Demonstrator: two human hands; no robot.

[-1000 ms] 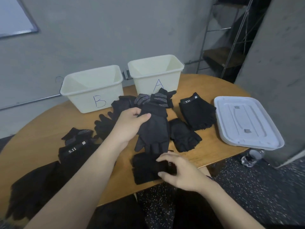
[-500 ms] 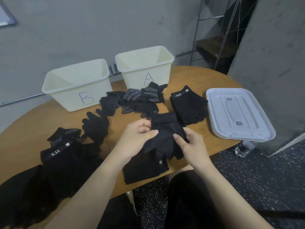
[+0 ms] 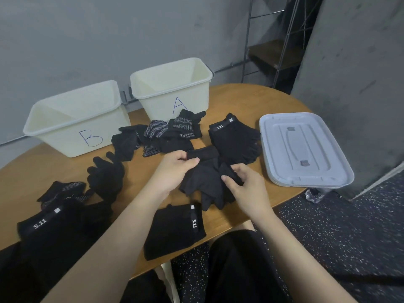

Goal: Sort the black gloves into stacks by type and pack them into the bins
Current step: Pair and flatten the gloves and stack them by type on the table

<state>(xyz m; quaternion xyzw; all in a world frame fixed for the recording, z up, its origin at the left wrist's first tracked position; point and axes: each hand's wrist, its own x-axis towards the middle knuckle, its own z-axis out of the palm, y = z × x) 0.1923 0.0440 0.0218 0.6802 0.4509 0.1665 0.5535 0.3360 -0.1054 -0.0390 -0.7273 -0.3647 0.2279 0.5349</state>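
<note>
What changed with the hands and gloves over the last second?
The right hand left the 5.11 glove at the table's near edge and joined the left hand gripping the held glove. Bins A and B stayed empty.

Glove pile (image 3: 32, 254) cut by left edge; clear object (image 3: 313, 194) under lid (image 3: 303, 149) unidentifiable.

Bin B (image 3: 74, 127) left of bin A (image 3: 172, 92), behind gloves (image 3: 170, 132)
</note>
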